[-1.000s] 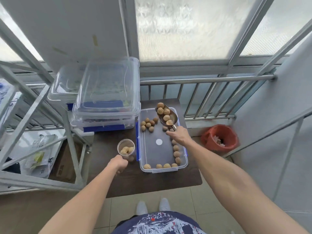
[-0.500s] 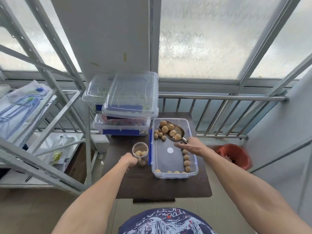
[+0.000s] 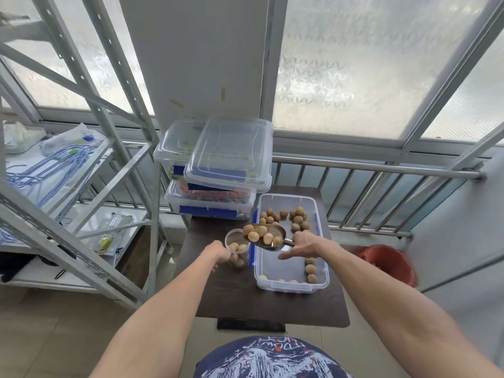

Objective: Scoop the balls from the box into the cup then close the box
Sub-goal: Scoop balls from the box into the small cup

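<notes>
An open clear plastic box (image 3: 323, 279) with blue latches sits on a small dark table (image 3: 272, 306). Tan balls (image 3: 297, 218) lie at its far end and along its right and near walls. My right hand (image 3: 302, 244) holds a metal scoop (image 3: 268, 237) by its handle; the scoop carries several balls and its tip hangs over the rim of a clear cup (image 3: 237, 253). The cup stands just left of the box and holds a few balls. My left hand (image 3: 216, 253) grips the cup's left side.
Stacked clear lidded containers (image 3: 218, 173) stand at the table's far left, a loose lid resting on top. A metal shelving rack (image 3: 81, 186) fills the left. A railing (image 3: 381, 170) runs behind the table. A red bucket (image 3: 387, 264) sits on the floor at right.
My right hand lifted the loaded scoop out of the box's far end and swung it left to the cup's rim. My left hand stayed on the cup. The camera view tilted upward.
</notes>
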Demonstrator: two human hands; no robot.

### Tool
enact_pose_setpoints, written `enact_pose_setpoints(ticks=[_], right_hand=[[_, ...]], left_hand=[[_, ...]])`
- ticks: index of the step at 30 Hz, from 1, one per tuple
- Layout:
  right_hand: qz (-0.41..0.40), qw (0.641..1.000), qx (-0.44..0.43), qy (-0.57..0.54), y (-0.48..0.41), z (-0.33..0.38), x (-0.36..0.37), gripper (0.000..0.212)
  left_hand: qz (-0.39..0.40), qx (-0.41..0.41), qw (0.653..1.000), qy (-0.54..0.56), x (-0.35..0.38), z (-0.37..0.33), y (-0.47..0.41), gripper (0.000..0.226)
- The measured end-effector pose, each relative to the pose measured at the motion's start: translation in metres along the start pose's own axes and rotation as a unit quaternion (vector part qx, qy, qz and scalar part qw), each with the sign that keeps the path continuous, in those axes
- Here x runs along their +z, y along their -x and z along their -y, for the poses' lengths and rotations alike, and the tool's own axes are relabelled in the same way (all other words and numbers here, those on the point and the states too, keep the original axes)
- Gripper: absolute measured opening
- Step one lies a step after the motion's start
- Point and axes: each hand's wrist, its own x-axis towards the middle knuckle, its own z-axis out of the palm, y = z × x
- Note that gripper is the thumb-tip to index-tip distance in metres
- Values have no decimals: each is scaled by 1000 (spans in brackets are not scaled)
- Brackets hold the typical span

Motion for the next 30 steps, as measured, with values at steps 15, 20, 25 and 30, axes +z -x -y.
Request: enact_pose_setpoints(ticks=[15, 20, 25, 30], right_hand=[[64, 994, 27, 87, -12, 46, -42, 44], [85, 991, 52, 90, -17, 50, -57, 63], [71, 994, 66, 58, -5, 40, -66, 57], [160, 969, 169, -84, -22, 0, -42, 45]], left_hand=[[19, 18, 1000, 8, -8, -7, -8, 40], [20, 19, 1000, 10, -13, -8, -8, 40], [32, 18, 999, 11, -11, -8, -12, 38], [81, -6, 997, 2, 8, -15, -16, 28]])
